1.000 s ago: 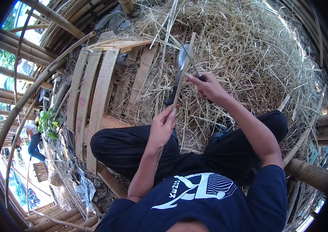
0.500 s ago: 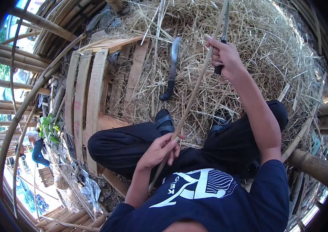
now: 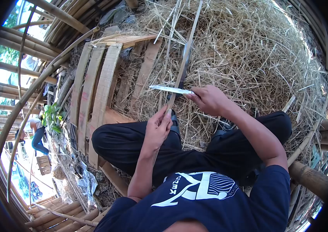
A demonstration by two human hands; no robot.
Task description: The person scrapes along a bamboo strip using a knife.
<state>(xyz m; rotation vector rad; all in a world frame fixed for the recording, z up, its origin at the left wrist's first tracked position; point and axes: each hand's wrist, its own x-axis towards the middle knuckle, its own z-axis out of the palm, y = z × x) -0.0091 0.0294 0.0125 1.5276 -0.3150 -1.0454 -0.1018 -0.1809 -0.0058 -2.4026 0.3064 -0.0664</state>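
Note:
My left hand [image 3: 158, 129] is closed around a long, thin bamboo strip [image 3: 194, 23], which slants up and away from me. My right hand [image 3: 209, 100] grips a knife [image 3: 171, 90] by its handle. The bright blade lies crosswise over the strip, just beyond my left fingers, its tip pointing left. Partly covered by the strip, a machete [image 3: 187, 54] with a dark handle rests on the straw.
Dry straw and shavings [image 3: 241, 50] cover the ground ahead. Wooden slats [image 3: 104, 89] stand at the left beside a bamboo railing [image 3: 49, 71]. Beyond it, a person [image 3: 38, 140] is partly visible. A thick bamboo pole [image 3: 311, 176] is at my right.
My right hand has come down and left, turning the knife from upright to crosswise over the strip. My left hand has moved up along with the strip, which now stands steeper.

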